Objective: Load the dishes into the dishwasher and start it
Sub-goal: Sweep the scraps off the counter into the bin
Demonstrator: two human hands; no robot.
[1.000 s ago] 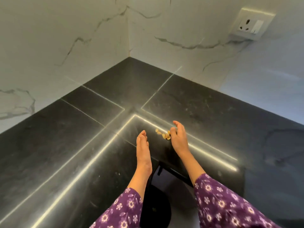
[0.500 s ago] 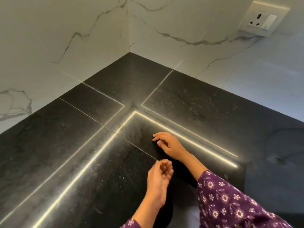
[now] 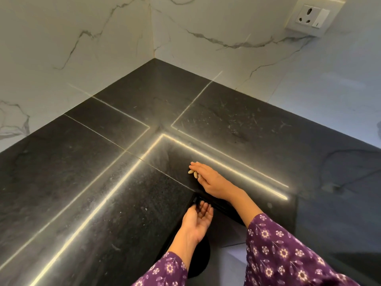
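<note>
Scraps [image 3: 193,173], a few pale seed-like bits, lie on the black stone counter [image 3: 99,182] near its inner corner edge, just under the right hand's fingertips. White marble-look walls [image 3: 82,48] meet in a corner behind the counter, and a white socket [image 3: 313,16] sits high on the right wall. Purple flowered sleeves [image 3: 288,254] cover both forearms. The right hand [image 3: 212,179] rests palm down on the counter, fingers straight and close together, touching the scraps. The left hand [image 3: 196,221] is held palm up just off the counter's edge, fingers together and gently cupped, holding nothing I can see.
</note>
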